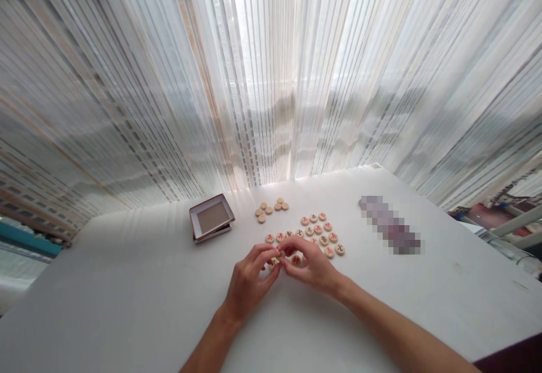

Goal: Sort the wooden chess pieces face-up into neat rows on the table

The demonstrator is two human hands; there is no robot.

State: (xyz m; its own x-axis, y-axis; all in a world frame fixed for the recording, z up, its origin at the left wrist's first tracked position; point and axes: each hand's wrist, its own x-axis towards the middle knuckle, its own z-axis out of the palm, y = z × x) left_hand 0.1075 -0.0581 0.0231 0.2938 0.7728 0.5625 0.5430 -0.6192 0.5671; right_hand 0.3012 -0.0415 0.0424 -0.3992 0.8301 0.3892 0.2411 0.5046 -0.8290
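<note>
My left hand (pixel 253 274) and my right hand (pixel 312 266) meet fingertip to fingertip just above the white table (pixel 152 305). Pinched between their thumbs and fingers is a small round wooden Chinese chess piece (pixel 281 255), mostly covered by the fingers. Below and beside the hands lie more pieces, among them a red-marked piece (pixel 296 259) under my right hand and a dark-marked piece (pixel 273 262) by my left fingers. Beyond my right hand, face-up pieces (pixel 318 229) with red or dark characters lie in loose rows. My hands hide part of these rows.
Several blank-side-up pieces (pixel 263 206) sit farther back in two small clusters. An open shallow box (pixel 212 215) rests on its other half at the back left. A blurred-out object (pixel 389 225) lies at the right. A striped sheer curtain (pixel 271 79) hangs along the table's far edge.
</note>
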